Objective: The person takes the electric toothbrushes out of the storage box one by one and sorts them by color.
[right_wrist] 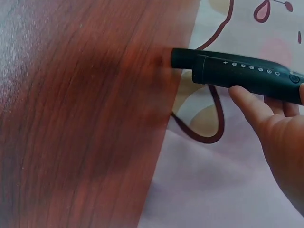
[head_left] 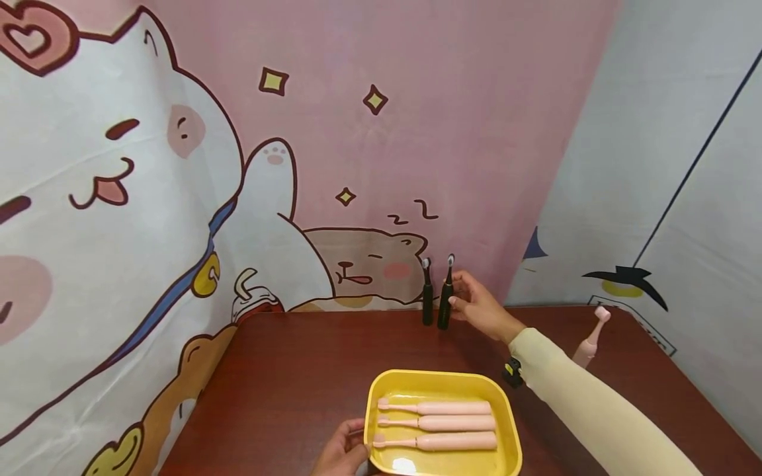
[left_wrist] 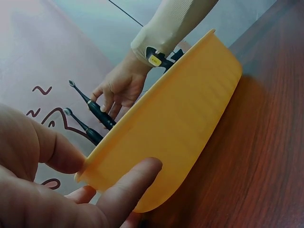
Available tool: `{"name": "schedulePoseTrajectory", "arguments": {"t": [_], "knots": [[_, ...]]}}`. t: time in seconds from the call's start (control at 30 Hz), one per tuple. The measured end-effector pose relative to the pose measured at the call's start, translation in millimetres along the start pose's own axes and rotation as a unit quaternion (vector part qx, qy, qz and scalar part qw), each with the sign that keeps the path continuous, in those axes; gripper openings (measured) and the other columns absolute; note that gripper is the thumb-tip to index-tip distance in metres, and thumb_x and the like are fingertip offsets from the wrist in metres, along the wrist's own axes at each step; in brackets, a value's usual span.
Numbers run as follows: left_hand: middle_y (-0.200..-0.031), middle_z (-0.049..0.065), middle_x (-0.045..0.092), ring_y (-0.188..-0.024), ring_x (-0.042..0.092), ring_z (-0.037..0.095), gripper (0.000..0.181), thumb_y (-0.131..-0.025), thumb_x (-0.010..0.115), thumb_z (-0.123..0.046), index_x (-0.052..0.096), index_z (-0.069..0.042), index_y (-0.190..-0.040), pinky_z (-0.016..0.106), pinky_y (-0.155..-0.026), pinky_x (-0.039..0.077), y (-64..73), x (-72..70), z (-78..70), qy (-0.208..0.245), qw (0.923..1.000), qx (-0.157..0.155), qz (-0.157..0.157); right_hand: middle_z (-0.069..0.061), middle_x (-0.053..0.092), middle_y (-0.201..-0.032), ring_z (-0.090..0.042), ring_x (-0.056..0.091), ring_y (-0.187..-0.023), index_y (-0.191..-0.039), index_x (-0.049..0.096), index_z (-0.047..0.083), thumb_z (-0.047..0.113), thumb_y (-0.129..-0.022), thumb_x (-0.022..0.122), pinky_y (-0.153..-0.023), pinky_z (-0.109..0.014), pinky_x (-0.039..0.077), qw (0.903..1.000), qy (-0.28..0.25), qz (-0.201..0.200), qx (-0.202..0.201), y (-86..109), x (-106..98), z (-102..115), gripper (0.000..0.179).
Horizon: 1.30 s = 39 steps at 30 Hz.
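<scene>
1. Well, the wall cloth (head_left: 476,132) is biggest, with a big white cat (head_left: 161,251) and a sleepy bear (head_left: 372,254) drawn on it.
2. Next comes the table (head_left: 286,370), which is red-brown and a bit shiny.
3. Then there is a pale sleeve (head_left: 595,396) on the right arm, reaching past the yellow tray to the back.
4. The yellow tray (head_left: 440,375) is near the front of the table.
5. The right hand (head_left: 479,307) pinches the held black toothbrush (head_left: 444,307) between thumb and fingers, with its brush end up.
6. The left hand (head_left: 340,453) is spread, thumb and fingers apart, touching the tray's left side.
7. The other black toothbrush (head_left: 427,304) stands up just left of the held one, by the cloth.
8. Three pink toothbrushes (head_left: 456,423) lie side by side in the tray, heads to the left.
9. One more pink toothbrush (head_left: 589,344) tilts on the right; the sleeve hides its bottom.
10. A little black gadget (head_left: 512,372) is on the right wrist.
11. Tiny marks (right_wrist: 251,68) run along the held handle.
</scene>
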<state>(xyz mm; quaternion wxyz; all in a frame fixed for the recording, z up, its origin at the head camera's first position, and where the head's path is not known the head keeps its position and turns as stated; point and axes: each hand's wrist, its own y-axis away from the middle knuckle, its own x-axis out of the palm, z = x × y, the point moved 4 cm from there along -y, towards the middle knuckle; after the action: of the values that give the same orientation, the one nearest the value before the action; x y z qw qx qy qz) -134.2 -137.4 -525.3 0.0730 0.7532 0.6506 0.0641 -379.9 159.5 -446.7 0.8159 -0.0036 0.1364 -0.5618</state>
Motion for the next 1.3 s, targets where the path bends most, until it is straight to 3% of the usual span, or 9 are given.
{"name": "schedulePoseTrajectory", "arguments": {"t": [0.2,0.43,0.87,1.17,1.3], "knots": [[-0.124,0.023,0.07,-0.118,0.066,0.033,0.05,-0.097,0.062,-0.007,0.045,0.018,-0.136,0.024,-0.089,0.057,-0.1,0.1,0.3,0.007,1.0,-0.001,-0.001,-0.029,0.053,-0.134,-0.043,0.065,-0.105,-0.141,0.043,0.002,-0.011,-0.105,0.047,-0.098,-0.071,0.055,0.9993,0.001,-0.035,0.013,-12.2,-5.1,-20.4,0.039],[-0.123,0.024,0.071,-0.116,0.068,0.034,0.049,-0.097,0.063,-0.008,0.046,0.018,-0.135,0.037,-0.093,0.061,0.5,-0.4,-0.8,-0.007,0.9998,-0.011,-0.014,-0.032,0.052,-0.136,-0.041,0.064,-0.109,-0.141,0.042,0.0,-0.011,-0.104,0.048,-0.098,-0.067,0.057,0.9992,0.0,-0.038,0.01,-17.4,-4.4,-32.0,0.039],[-0.121,0.025,0.072,-0.111,0.069,0.03,0.049,-0.098,0.065,-0.011,0.049,0.018,-0.134,0.022,-0.082,0.056,1.0,0.9,-3.0,-0.022,0.9994,-0.011,-0.023,-0.026,0.055,-0.131,-0.035,0.065,-0.109,-0.14,0.044,0.001,-0.01,-0.103,0.049,-0.093,-0.065,0.059,0.9988,0.009,-0.047,0.01,-23.6,3.1,-37.8,0.039],[-0.121,0.023,0.072,-0.113,0.069,0.033,0.046,-0.098,0.063,-0.009,0.05,0.016,-0.134,0.034,-0.089,0.06,-0.7,0.3,-2.0,-0.028,0.9992,-0.018,-0.022,-0.031,0.051,-0.137,-0.046,0.058,-0.122,-0.147,0.039,0.002,-0.006,-0.107,0.046,-0.096,-0.071,0.056,0.9986,0.024,-0.046,0.012,-27.6,5.0,-42.8,0.041],[-0.121,0.023,0.072,-0.114,0.069,0.033,0.046,-0.098,0.063,-0.009,0.05,0.016,-0.134,0.036,-0.091,0.06,-0.8,-0.7,-2.6,-0.025,0.9992,-0.021,-0.021,-0.032,0.051,-0.135,-0.05,0.056,-0.121,-0.147,0.038,0.0,-0.006,-0.107,0.045,-0.088,-0.06,0.061,0.9978,0.043,-0.05,0.006,-30.0,4.8,-44.6,0.041]]}}
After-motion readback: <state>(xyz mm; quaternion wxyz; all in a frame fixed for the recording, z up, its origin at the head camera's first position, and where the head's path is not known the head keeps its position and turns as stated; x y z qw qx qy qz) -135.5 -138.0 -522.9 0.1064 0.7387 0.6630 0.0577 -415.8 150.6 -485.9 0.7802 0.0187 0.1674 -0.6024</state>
